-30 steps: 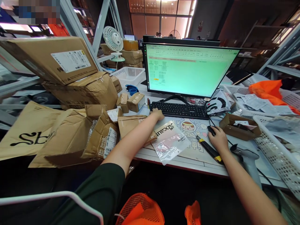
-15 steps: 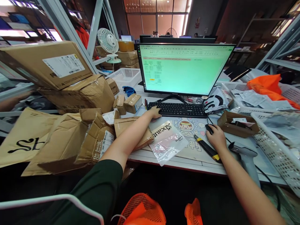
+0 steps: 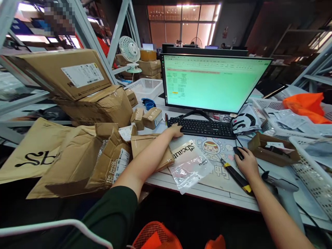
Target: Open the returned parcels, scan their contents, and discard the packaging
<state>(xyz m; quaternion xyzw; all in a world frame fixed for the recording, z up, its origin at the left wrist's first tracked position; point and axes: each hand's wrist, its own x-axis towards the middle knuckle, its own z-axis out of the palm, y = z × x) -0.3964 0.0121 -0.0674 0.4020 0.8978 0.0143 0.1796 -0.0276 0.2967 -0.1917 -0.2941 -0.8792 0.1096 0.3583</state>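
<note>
My left hand [image 3: 175, 130] rests with fingers curled on the left end of the black keyboard [image 3: 204, 127], below a monitor [image 3: 214, 83] showing a green spreadsheet. My right hand [image 3: 247, 162] is cupped over a black mouse [image 3: 238, 152] on a cartoon desk mat [image 3: 210, 147]. Between my hands lie a clear plastic bag [image 3: 189, 166] with a printed card and a yellow-and-black utility knife [image 3: 237, 175]. A grey barcode scanner [image 3: 281, 188] lies to the right of my right forearm.
Torn cardboard boxes [image 3: 85, 103] and brown paper bags pile up at the left. White baskets [image 3: 311, 166] of papers and an open small box [image 3: 272, 152] stand at the right. A small white fan [image 3: 130, 52], metal shelving and an orange basket [image 3: 155, 237] below the desk edge.
Only the camera view has shifted slightly. Both hands stay where they were, on the keyboard and the mouse.
</note>
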